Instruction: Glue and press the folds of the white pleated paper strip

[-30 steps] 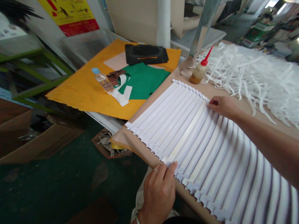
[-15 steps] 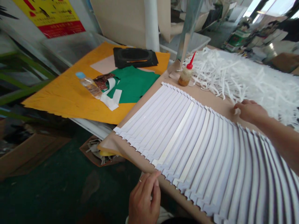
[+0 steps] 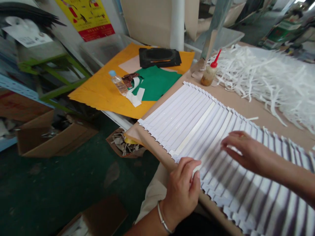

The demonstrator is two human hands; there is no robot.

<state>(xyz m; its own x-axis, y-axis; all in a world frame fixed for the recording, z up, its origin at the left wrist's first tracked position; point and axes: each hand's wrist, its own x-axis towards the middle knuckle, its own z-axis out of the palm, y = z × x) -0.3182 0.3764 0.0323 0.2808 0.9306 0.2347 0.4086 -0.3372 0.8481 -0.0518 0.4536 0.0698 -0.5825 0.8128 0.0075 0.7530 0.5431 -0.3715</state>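
Note:
Many long white strips (image 3: pixel 182 114) lie side by side in an overlapping row on the brown board (image 3: pixel 157 152). At the row's near edge my left hand (image 3: pixel 184 183) has its thumb and fingers closed on the end of a white strip (image 3: pixel 197 168). My right hand (image 3: pixel 240 147) is above the middle of the row, its fingers apart and nothing visible between them. A loose pile of thin white strips (image 3: pixel 268 78) lies beyond the row. Near that pile stands a glue bottle (image 3: pixel 209 75) with a red nozzle.
To the left, a yellow sheet (image 3: pixel 98 95) bears a green piece (image 3: pixel 157 82), a black stack (image 3: pixel 159 57) and a clear bottle (image 3: pixel 119 83). A metal post (image 3: pixel 216 29) rises behind the glue bottle. Cardboard boxes (image 3: pixel 59 141) are on the floor.
The view has turned left. My left hand has moved onto the row's near edge and holds a strip. My right hand has come from the row's far edge to over its middle.

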